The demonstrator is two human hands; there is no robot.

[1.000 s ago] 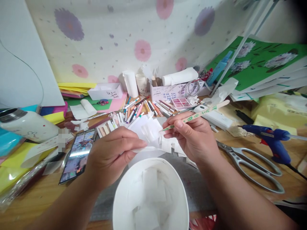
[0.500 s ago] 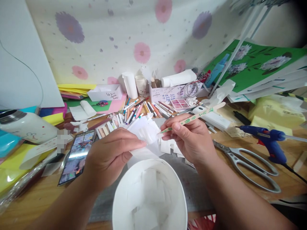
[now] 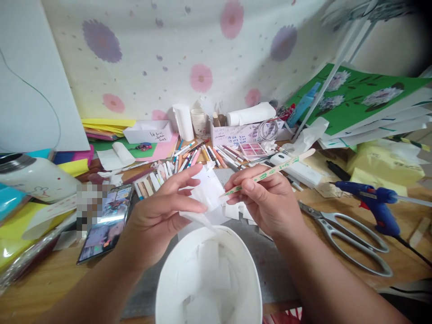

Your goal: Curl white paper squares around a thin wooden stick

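My left hand [image 3: 153, 220] has its thumb and a finger pinched on a thin white paper strip [image 3: 199, 218], while the upper finger is lifted away. The strip's end droops over the rim of a white round tub [image 3: 162, 279]. White paper pieces [image 3: 209, 261] lie inside the tub. In my right hand [image 3: 270, 198] is a flat wooden stick [image 3: 275, 169] with green markings, gripped between thumb and fingers. Its pointed tip is close to white paper [image 3: 209, 184] beyond the tub, near my left fingertips; contact there I cannot tell.
Silver scissors [image 3: 351, 238] and a blue glue gun [image 3: 378, 200] lie to the right. A phone [image 3: 108, 225] and a flask [image 3: 43, 177] are on the left. Several markers [image 3: 192, 157] spread behind my hands, with paper cups [image 3: 199, 121] and a box [image 3: 232, 132] against the patterned curtain.
My left hand's upper fingers have lifted and spread apart, and the strip now sags toward the tub. My right hand with the stick has shifted only slightly.
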